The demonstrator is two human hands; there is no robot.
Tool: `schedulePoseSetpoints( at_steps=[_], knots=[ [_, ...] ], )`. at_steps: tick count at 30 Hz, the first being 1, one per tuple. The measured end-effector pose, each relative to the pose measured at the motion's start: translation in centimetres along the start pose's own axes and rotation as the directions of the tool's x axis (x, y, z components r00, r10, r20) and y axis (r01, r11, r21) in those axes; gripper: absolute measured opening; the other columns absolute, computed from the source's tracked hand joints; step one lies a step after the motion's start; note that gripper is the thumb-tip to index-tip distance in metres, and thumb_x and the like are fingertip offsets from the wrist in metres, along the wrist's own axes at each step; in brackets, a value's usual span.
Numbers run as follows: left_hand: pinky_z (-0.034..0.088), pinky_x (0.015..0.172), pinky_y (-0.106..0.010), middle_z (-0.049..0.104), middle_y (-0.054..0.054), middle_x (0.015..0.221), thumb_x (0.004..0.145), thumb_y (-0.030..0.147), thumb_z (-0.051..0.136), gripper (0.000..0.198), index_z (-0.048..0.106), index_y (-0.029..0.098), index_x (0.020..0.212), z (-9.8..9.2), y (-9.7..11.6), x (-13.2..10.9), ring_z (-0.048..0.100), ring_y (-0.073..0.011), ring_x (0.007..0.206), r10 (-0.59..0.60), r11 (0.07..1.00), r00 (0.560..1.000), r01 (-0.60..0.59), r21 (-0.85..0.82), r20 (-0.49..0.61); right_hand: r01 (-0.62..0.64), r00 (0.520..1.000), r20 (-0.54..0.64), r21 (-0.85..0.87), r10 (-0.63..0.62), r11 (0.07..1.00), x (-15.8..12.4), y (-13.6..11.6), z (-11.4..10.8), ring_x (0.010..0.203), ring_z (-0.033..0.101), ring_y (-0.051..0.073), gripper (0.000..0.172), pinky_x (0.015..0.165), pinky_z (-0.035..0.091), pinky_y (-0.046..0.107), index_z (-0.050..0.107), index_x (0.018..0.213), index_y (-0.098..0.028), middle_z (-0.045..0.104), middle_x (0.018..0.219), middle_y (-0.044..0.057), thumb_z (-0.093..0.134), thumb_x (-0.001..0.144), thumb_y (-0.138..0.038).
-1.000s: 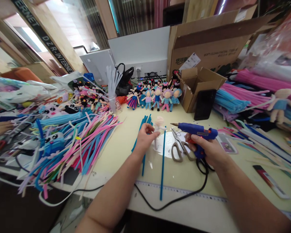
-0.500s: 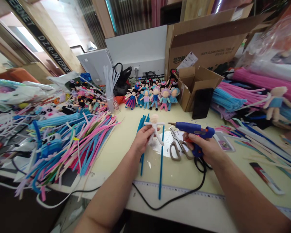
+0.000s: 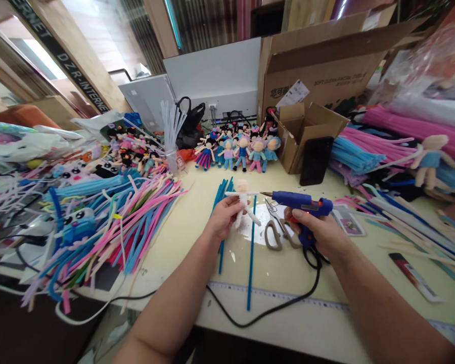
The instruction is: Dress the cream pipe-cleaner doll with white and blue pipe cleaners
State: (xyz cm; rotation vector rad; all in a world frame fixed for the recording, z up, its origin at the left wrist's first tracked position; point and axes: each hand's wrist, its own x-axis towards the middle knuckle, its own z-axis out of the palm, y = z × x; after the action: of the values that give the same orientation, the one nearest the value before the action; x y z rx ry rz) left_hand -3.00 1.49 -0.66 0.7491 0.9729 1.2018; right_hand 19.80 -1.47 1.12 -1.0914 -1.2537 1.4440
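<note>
Between the fingers of my left hand (image 3: 224, 217) is a small white pipe-cleaner doll (image 3: 243, 201) with a pale round head, held upright with its arms stretched sideways. My right hand (image 3: 318, 228) is wrapped round the handle of a blue hot glue gun (image 3: 301, 201). The gun's nozzle points left, at or very near the end of the doll's arm; whether they touch I cannot tell. Under the gun lie grey-handled scissors (image 3: 275, 235). A single blue pipe cleaner (image 3: 251, 263) runs along the table below the doll, and several more blue pipe cleaners (image 3: 220, 194) lie behind my left hand.
Finished dolls (image 3: 242, 151) stand in a group at the back. A heap of coloured pipe cleaners (image 3: 136, 222) covers the left side. A black phone (image 3: 316, 161) leans on a small cardboard box (image 3: 307, 126). The gun's black cord (image 3: 265, 319) loops across the front edge.
The glue gun has shifted slightly left, its nozzle closer to the doll's arm. The doll has turned a little in my left hand, its legs swinging to the right.
</note>
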Motion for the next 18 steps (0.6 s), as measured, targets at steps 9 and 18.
schedulePoseSetpoints(
  at_steps=[9,18],
  knots=[
    [0.041,0.057,-0.023,0.068,-0.003,0.079,0.059,0.018,0.07,0.022,0.068,0.014,0.08,0.5,-0.1,-0.3,0.055,-0.0087,0.058,0.004,0.988,0.999,0.004,0.157,-0.046,-0.027,0.999,-0.05,-0.16,0.019,0.987,-0.3,0.0,0.5,0.048,0.044,0.01,0.034,0.044,0.032,0.024,0.063,0.07,-0.016,0.05,0.052,-0.001,0.065,0.072,-0.05],
    [0.044,0.061,-0.025,0.066,-0.003,0.074,0.062,0.033,0.074,0.029,0.063,0.016,0.083,0.9,-0.6,-0.6,0.056,-0.0113,0.061,0.2,0.926,0.98,-0.185,0.33,-0.011,-0.005,0.997,-0.071,-0.305,-0.017,0.952,-0.9,-0.7,1.3,0.056,0.051,0.014,0.024,0.051,0.04,0.027,0.065,0.077,-0.021,0.058,0.061,-0.001,0.068,0.068,-0.043]
  ],
)
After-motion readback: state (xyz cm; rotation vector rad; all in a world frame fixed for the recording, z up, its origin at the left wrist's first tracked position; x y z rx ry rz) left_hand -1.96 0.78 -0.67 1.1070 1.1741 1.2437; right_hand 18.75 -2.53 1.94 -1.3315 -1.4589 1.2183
